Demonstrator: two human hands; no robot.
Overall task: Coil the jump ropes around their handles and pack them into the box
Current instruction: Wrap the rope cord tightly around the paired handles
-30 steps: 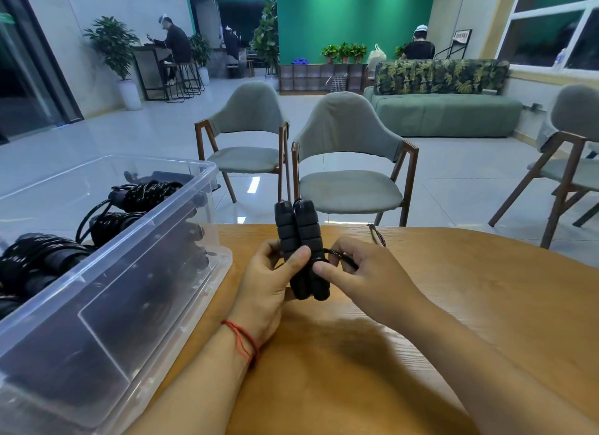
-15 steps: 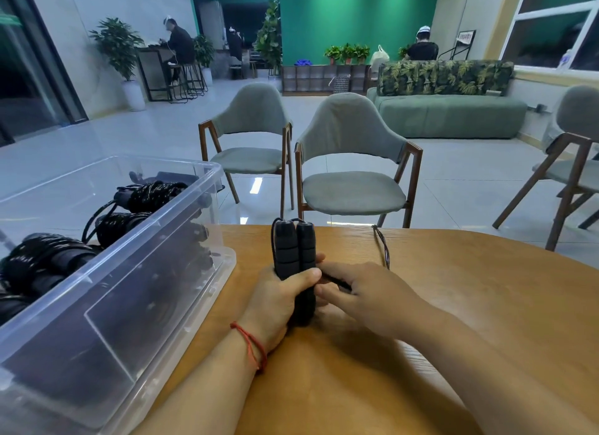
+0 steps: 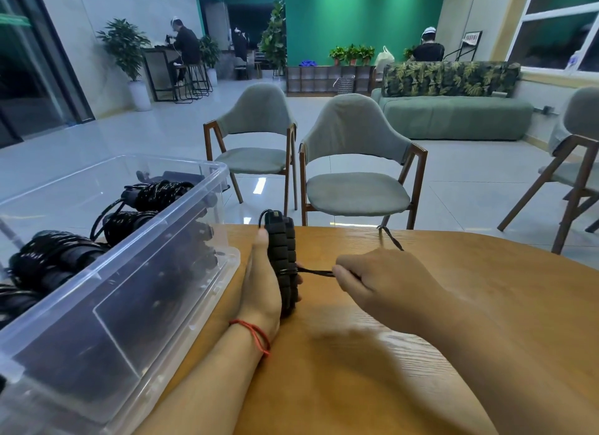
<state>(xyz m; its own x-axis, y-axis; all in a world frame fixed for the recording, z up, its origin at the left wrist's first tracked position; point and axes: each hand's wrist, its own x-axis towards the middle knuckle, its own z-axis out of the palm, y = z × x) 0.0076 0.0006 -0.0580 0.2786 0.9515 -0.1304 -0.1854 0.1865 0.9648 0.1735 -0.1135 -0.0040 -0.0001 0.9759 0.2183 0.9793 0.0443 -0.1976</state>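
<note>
Head view. Coiling stage of one jump rope, just right of the box (image 3: 136, 292). The left hand (image 3: 262, 282), close beside the box wall, rests on its edge on the table (image 3: 470, 298), thumb laid along the paired handles (image 3: 283, 256) and fingers curled round their far side, gripping them together. A single turn of rope (image 3: 316, 272) crosses the handles near mid-length and runs taut to the right hand (image 3: 379, 279), farther from the box, which pinches it between thumb and forefinger, the other fingers curled. The slack tail (image 3: 392, 238) trails beyond that hand toward the table's far edge. Coiled bundles (image 3: 155, 191) already lie inside the box. Probable faults: tension lost at the pinch lets the turn loosen or slide along the foam; a weak left grip lets the handles splay; the tail may snag at the table edge.
</note>
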